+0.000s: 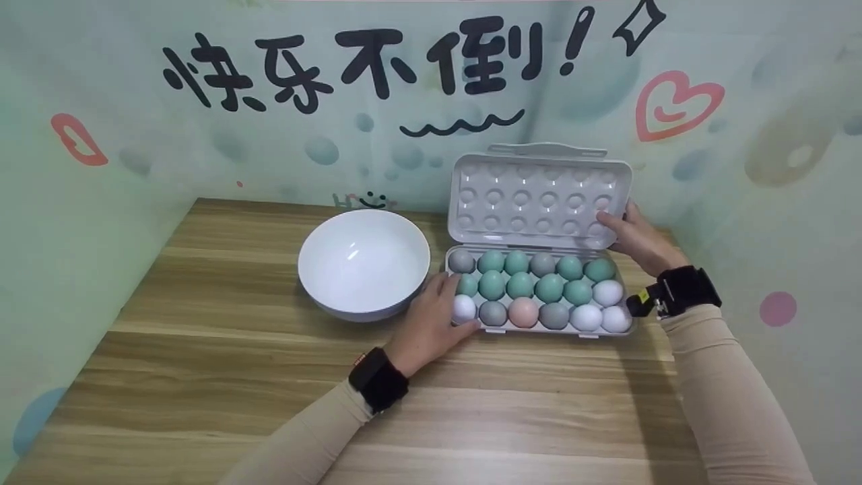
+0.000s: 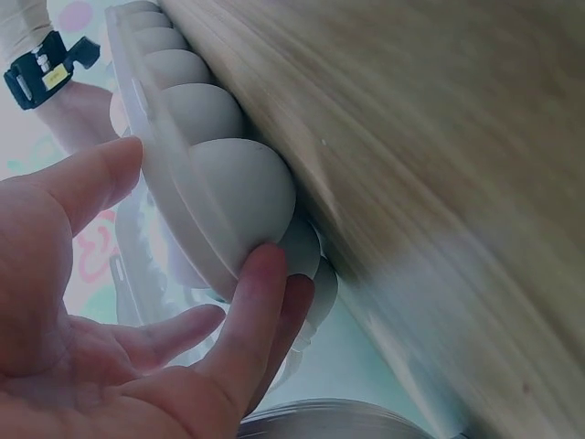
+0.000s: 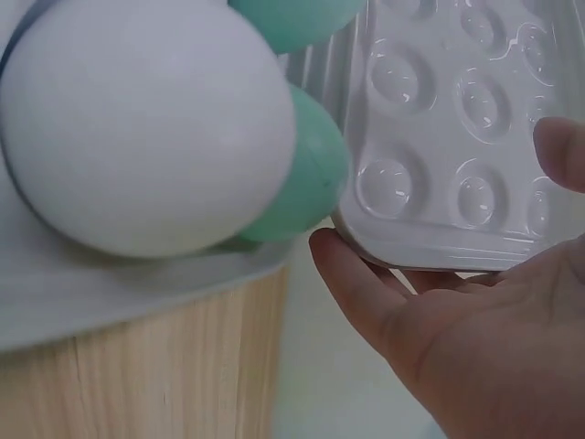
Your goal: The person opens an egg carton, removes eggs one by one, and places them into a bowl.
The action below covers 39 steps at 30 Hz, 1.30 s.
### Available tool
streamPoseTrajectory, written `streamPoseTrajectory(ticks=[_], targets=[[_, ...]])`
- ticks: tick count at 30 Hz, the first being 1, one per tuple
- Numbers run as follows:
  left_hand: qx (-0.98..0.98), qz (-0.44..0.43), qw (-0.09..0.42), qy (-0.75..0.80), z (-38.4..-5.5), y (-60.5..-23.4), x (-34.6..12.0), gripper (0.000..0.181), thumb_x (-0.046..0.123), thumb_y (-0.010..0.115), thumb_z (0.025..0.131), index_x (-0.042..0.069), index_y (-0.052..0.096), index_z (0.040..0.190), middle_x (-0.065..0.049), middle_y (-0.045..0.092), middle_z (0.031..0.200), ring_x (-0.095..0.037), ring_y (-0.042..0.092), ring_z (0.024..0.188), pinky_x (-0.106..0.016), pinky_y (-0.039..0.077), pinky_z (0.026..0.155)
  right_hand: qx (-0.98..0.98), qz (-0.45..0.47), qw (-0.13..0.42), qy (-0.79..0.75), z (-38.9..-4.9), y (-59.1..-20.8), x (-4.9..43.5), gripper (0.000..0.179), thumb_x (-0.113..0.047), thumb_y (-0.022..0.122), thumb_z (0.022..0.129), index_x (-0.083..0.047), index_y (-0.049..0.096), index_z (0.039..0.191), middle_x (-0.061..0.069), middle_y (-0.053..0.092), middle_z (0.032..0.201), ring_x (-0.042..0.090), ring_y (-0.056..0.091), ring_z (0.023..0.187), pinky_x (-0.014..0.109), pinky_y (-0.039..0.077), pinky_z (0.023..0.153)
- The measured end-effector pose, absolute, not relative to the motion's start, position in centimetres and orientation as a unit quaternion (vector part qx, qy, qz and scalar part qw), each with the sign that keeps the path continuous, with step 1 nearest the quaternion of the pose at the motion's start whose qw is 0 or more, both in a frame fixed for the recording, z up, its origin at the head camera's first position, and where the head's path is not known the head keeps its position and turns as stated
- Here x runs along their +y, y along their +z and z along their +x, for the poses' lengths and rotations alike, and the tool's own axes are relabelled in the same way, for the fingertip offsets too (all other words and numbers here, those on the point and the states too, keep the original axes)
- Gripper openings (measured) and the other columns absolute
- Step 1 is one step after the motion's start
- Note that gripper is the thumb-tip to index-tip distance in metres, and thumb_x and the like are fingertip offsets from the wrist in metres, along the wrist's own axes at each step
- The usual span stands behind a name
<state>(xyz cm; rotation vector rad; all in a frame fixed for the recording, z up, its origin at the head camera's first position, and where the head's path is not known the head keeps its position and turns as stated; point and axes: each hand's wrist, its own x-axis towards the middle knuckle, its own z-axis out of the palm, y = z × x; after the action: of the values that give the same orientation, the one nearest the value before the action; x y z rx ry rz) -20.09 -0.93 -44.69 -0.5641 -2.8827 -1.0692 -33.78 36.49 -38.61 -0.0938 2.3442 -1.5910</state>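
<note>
A pale grey egg carton (image 1: 539, 331) lies on the table with its lid (image 1: 508, 210) raised at the back. Rows of eggs fill it: green eggs (image 1: 520, 285), grey ones, white ones (image 1: 586, 317) and one pink egg (image 1: 523, 312). My left hand (image 1: 427, 330) holds the carton's left end, thumb at the front edge. In the left wrist view, its fingers (image 2: 260, 293) reach the rounded cups at the carton's side. My right hand (image 1: 643, 242) grips the lid's right edge, thumb (image 3: 559, 154) on the dimpled inner face and the other fingers behind it.
A white bowl (image 1: 363, 259) stands just left of the carton, close to my left hand. Behind the wooden table (image 1: 269, 377) hangs a printed cloth backdrop (image 1: 269, 155), and the raised lid stands in front of it.
</note>
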Motion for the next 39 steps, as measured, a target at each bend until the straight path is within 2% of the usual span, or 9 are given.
streamPoseTrajectory(ticks=[7,12,16,22,27,34,39], targets=[[-0.922,-0.18,0.001,-0.343,-20.1,-44.7,-0.9,0.087,0.036,0.081,0.095,-0.002,0.038,0.16,-0.028,0.038,0.164,-0.039,0.045,0.149,-0.046,0.037,0.123,0.841,-0.036,0.138,-0.521,-33.4,-38.2,36.8,0.082,-0.038,0.044,0.114,-0.018,-0.013,0.17,0.026,0.014,0.174,0.041,0.025,0.159,0.058,0.026,0.127],[-0.922,-0.181,0.003,-0.343,-20.2,-44.7,-0.8,0.087,0.035,0.081,0.095,-0.003,0.038,0.16,-0.028,0.038,0.163,-0.039,0.045,0.148,-0.046,0.037,0.123,0.85,-0.019,0.144,-0.506,-33.2,-38.2,37.1,0.089,-0.043,0.045,0.113,-0.018,-0.02,0.168,0.029,0.007,0.174,0.043,0.025,0.159,0.056,0.026,0.128],[-0.923,-0.183,0.007,-0.338,-20.2,-44.7,-0.8,0.086,0.036,0.081,0.095,-0.004,0.039,0.159,-0.03,0.039,0.163,-0.042,0.047,0.147,-0.048,0.038,0.122,0.851,-0.02,0.139,-0.506,-33.1,-38.4,37.3,0.089,-0.042,0.046,0.113,-0.016,-0.019,0.168,0.029,0.007,0.174,0.042,0.026,0.158,0.057,0.027,0.127],[-0.925,-0.182,0.001,-0.333,-20.2,-44.6,-0.8,0.083,0.037,0.079,0.096,-0.001,0.04,0.159,-0.03,0.038,0.163,-0.043,0.047,0.146,-0.049,0.039,0.122,0.889,-0.01,0.107,-0.445,-32.0,-38.1,37.4,0.095,-0.049,0.049,0.11,-0.014,-0.016,0.168,0.028,0.004,0.175,0.047,0.02,0.159,0.063,0.029,0.124],[-0.924,-0.185,-0.001,-0.336,-20.2,-44.5,-0.9,0.084,0.037,0.08,0.096,-0.002,0.039,0.16,-0.03,0.038,0.163,-0.043,0.046,0.147,-0.049,0.038,0.123,0.918,-0.03,0.052,-0.391,-30.3,-37.5,37.0,0.09,-0.045,0.053,0.109,-0.011,-0.003,0.171,0.029,0.011,0.173,0.054,0.029,0.153,0.071,0.034,0.117],[-0.921,-0.196,0.001,-0.336,-19.9,-44.0,-1.2,0.083,0.033,0.08,0.096,-0.001,0.039,0.16,-0.025,0.041,0.163,-0.039,0.044,0.149,-0.049,0.037,0.124,0.926,-0.087,0.014,-0.367,-27.1,-35.9,35.9,0.071,-0.033,0.058,0.11,-0.01,0.025,0.169,0.026,0.025,0.168,0.051,0.036,0.15,0.068,0.037,0.117],[-0.917,-0.232,0.009,-0.324,-19.7,-42.2,-1.8,0.078,0.032,0.079,0.097,0.001,0.043,0.159,-0.022,0.044,0.161,-0.035,0.042,0.15,-0.047,0.035,0.125,0.926,-0.144,-0.019,-0.348,-24.9,-34.7,34.6,0.062,-0.027,0.061,0.109,-0.01,0.039,0.164,0.025,0.037,0.163,0.05,0.043,0.144,0.07,0.041,0.112]])
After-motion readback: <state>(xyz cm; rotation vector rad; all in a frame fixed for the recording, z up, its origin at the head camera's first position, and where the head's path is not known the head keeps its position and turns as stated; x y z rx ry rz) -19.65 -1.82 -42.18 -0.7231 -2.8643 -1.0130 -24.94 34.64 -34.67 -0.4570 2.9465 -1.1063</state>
